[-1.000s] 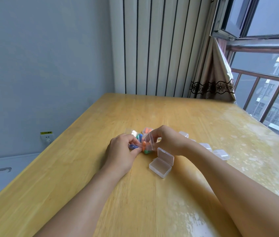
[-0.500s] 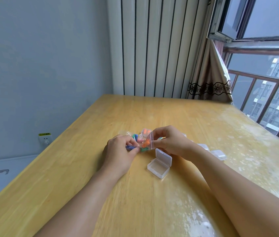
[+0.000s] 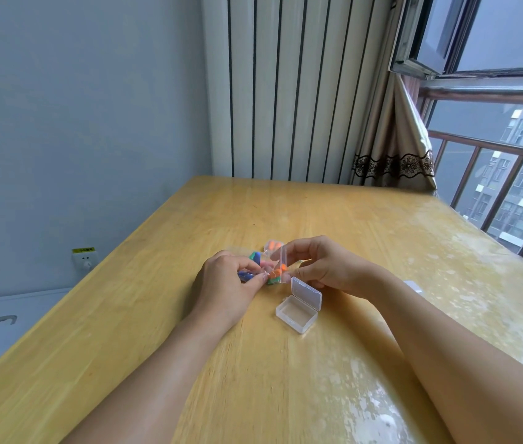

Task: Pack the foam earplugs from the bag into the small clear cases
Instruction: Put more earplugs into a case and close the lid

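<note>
A small clear bag (image 3: 275,270) of orange, green and blue foam earplugs is held just above the wooden table (image 3: 286,213) between both hands. My left hand (image 3: 226,286) pinches its left side, with a blue earplug (image 3: 246,276) at the fingertips. My right hand (image 3: 324,267) grips the bag's right edge. An open, empty clear case (image 3: 298,310) lies on the table just below my right hand, lid up. A clear case with orange earplugs (image 3: 273,245) sits behind the bag.
Another clear case (image 3: 413,286) peeks out behind my right forearm. The table's left edge drops to a white bench and wall socket. A radiator, curtain and window stand beyond the far and right edges.
Both hands have stayed on the bag with only small finger shifts. The camera has tilted slightly, so the scene sits a little higher in view.
</note>
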A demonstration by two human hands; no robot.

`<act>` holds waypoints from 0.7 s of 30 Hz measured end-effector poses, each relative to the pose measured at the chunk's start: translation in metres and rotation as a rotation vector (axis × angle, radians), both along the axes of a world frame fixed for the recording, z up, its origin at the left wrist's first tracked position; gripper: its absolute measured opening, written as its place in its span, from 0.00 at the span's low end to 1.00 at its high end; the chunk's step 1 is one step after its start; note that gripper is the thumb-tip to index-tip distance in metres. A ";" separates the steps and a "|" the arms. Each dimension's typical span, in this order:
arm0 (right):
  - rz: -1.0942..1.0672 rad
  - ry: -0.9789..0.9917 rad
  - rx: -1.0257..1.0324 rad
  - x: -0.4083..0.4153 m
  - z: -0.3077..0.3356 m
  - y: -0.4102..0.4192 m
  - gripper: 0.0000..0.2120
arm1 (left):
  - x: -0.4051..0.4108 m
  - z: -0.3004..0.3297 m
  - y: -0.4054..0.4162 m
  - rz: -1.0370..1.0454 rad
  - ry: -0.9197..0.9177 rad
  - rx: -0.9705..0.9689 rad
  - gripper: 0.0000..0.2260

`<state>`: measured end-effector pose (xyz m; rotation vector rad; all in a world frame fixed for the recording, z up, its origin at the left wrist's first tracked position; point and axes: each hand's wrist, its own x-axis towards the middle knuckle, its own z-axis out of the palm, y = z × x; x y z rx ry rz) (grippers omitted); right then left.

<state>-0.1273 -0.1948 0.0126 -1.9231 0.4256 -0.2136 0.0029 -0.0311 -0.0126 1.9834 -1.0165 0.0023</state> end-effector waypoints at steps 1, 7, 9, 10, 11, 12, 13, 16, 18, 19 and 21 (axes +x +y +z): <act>-0.011 -0.004 -0.028 0.001 -0.001 0.001 0.10 | 0.000 0.000 0.000 0.000 0.003 -0.004 0.04; 0.021 -0.125 -0.237 0.012 -0.005 0.007 0.06 | 0.000 0.000 0.000 0.016 -0.013 -0.005 0.05; 0.010 -0.160 -0.266 0.014 -0.005 0.012 0.03 | 0.001 0.000 0.000 0.014 -0.021 -0.008 0.05; -0.032 -0.187 -0.250 0.014 -0.004 0.013 0.02 | 0.001 -0.001 0.000 0.018 -0.024 -0.010 0.04; -0.091 -0.212 -0.211 0.012 -0.002 0.012 0.02 | 0.001 0.000 0.000 0.025 -0.026 -0.013 0.04; -0.153 -0.228 -0.154 0.008 0.000 0.009 0.02 | 0.002 0.000 -0.001 0.036 -0.031 -0.013 0.04; -0.209 -0.231 -0.084 0.002 0.002 0.006 0.02 | 0.003 -0.001 -0.001 0.048 -0.034 -0.015 0.03; -0.274 -0.216 0.151 -0.019 0.006 0.000 0.04 | 0.006 -0.002 -0.002 0.092 -0.058 -0.030 0.01; -0.250 -0.223 0.260 -0.032 0.012 0.005 0.04 | 0.006 -0.002 0.000 0.123 -0.110 -0.011 0.05; -0.225 -0.227 0.281 -0.035 0.015 0.009 0.05 | 0.006 -0.001 0.001 0.149 -0.140 -0.013 0.08; -0.196 -0.227 0.265 -0.044 0.025 0.021 0.06 | 0.004 0.006 0.005 0.180 -0.190 -0.110 0.10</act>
